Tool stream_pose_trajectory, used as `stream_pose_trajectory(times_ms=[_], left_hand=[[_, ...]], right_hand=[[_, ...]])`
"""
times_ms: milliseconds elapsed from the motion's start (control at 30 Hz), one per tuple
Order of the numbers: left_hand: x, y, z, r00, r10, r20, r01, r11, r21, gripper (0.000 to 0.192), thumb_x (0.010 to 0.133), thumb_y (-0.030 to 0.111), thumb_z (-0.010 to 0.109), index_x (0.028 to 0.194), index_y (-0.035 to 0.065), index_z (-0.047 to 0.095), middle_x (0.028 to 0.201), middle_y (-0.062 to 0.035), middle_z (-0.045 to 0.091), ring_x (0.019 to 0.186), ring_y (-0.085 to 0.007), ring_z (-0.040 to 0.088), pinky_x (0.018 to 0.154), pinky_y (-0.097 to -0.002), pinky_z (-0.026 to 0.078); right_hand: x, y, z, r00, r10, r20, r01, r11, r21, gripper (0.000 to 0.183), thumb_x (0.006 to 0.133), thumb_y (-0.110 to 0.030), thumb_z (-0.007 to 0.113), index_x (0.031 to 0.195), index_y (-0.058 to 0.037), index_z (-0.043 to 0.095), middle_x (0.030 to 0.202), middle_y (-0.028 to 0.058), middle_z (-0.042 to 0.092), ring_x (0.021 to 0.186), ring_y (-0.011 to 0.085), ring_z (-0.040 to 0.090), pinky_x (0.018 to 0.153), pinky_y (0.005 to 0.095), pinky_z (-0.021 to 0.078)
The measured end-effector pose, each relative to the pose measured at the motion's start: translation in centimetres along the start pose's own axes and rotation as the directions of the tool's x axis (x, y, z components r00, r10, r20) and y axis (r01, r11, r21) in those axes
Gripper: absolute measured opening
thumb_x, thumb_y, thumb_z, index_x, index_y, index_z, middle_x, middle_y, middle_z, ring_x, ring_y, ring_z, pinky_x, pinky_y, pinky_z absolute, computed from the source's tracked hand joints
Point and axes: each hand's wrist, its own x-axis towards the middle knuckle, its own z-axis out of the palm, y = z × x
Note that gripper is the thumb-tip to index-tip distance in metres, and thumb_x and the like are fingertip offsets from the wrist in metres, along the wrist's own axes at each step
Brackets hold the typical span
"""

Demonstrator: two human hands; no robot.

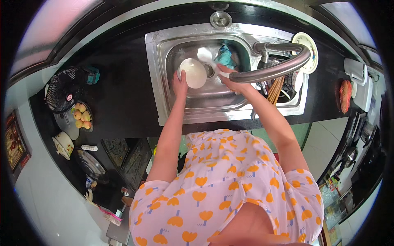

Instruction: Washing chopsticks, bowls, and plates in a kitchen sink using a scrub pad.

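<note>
My left hand (pixel 180 84) grips a white bowl (pixel 194 73) by its left side, thumb on the rim, over the stainless steel sink basin (pixel 209 103). The bowl tilts so that its inside faces up. My right hand (pixel 227 80) is beside the tip of the curved metal faucet (pixel 277 77), partly hidden by it. From its fingers a white spoon-shaped utensil (pixel 205 55) reaches up and left, blurred. The drain (pixel 210 70) lies between the hands. A teal cloth (pixel 225 58) rests in the basin behind my right hand.
Right of the basin, wooden chopsticks (pixel 276 90), a cup (pixel 297 80) and a patterned plate (pixel 307 52) crowd the second compartment. A drain strainer (pixel 221 20) sits behind the sink. Left on the black counter stand a fan (pixel 63 89) and a fruit bowl (pixel 82 116).
</note>
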Motion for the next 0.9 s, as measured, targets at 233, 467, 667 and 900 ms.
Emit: stream_pose_trajectory(times_ms=[233, 467, 667, 900], left_hand=[[0.7, 4.3, 1.7, 0.983, 0.151, 0.105, -0.160, 0.984, 0.083, 0.058, 0.089, 0.051, 0.047, 0.129, 0.0083, 0.049, 0.117, -0.0244, 0.054, 0.111, -0.0385, 0.051, 0.093, -0.0448, 0.040], [2.8, 4.9, 0.8, 0.968, 0.124, 0.218, -0.183, 0.943, 0.276, 0.055, 0.090, 0.053, 0.043, 0.128, 0.0150, 0.050, 0.116, -0.0232, 0.057, 0.110, -0.0394, 0.053, 0.092, -0.0457, 0.041], [4.0, 6.5, 0.0, 0.965, 0.109, 0.240, -0.190, 0.919, 0.345, 0.055, 0.088, 0.056, 0.044, 0.127, 0.0169, 0.051, 0.113, -0.0236, 0.058, 0.110, -0.0390, 0.053, 0.090, -0.0463, 0.042], [-1.0, 11.8, 0.1, 0.922, 0.173, 0.346, -0.379, 0.582, 0.719, 0.054, 0.084, 0.052, 0.053, 0.130, 0.0235, 0.047, 0.115, -0.0273, 0.048, 0.108, -0.0427, 0.051, 0.087, -0.0474, 0.047]], right_hand=[[-0.6, 3.8, 1.7, 0.872, 0.239, 0.427, -0.436, 0.776, 0.456, 0.047, 0.098, -0.035, 0.042, 0.143, -0.0265, 0.032, 0.071, -0.0029, 0.046, 0.048, 0.0025, 0.035, 0.039, 0.0188, 0.0317], [2.1, 9.6, 2.4, 0.899, -0.437, -0.020, 0.126, 0.301, -0.945, 0.045, 0.092, -0.016, 0.047, 0.136, -0.0151, 0.044, 0.071, 0.0085, 0.061, 0.055, 0.0155, 0.057, 0.050, 0.0331, 0.0477], [0.3, 7.3, 3.7, 0.990, -0.135, 0.036, 0.138, 0.921, -0.363, 0.044, 0.092, -0.023, 0.046, 0.136, -0.0225, 0.045, 0.086, 0.0160, 0.066, 0.072, 0.0247, 0.067, 0.056, 0.0367, 0.0521], [-1.2, 4.2, -2.4, 0.980, -0.194, 0.037, 0.123, 0.455, -0.882, 0.031, 0.090, -0.032, 0.051, 0.110, -0.0099, 0.058, 0.079, 0.0146, 0.065, 0.076, 0.0307, 0.065, 0.068, 0.0418, 0.0517]])
